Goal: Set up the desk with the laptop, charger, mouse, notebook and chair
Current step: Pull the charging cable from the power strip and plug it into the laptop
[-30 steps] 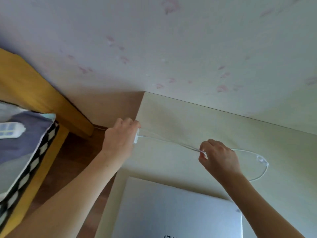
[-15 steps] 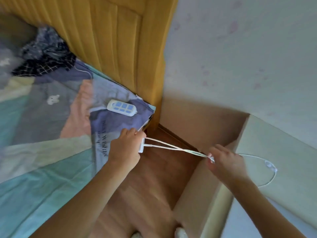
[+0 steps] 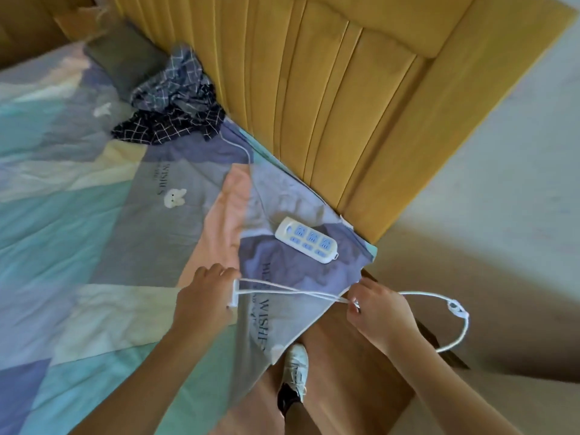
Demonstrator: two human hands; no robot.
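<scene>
My left hand (image 3: 205, 301) grips the white charger plug (image 3: 233, 293) above the bed's edge. Two strands of the white charger cable (image 3: 292, 290) run from it to my right hand (image 3: 378, 307), which pinches them. Beyond my right hand the cable makes a loop (image 3: 461, 328) with a small clip on it. A white power strip (image 3: 306, 244) with blue sockets lies on the bedsheet just above and between my hands. The laptop and the desk top are out of view.
A patterned bedsheet (image 3: 94, 246) covers the bed on the left, against a yellow padded headboard (image 3: 345, 105). A crumpled checked cloth (image 3: 175, 108) lies near the headboard. My white shoe (image 3: 295, 368) stands on the wooden floor (image 3: 345, 387). The pale desk side (image 3: 489, 400) is at lower right.
The view has swung left from the desk and laptop to the bed. Both hands have carried the charger and cable across the gap, close to the power strip.
</scene>
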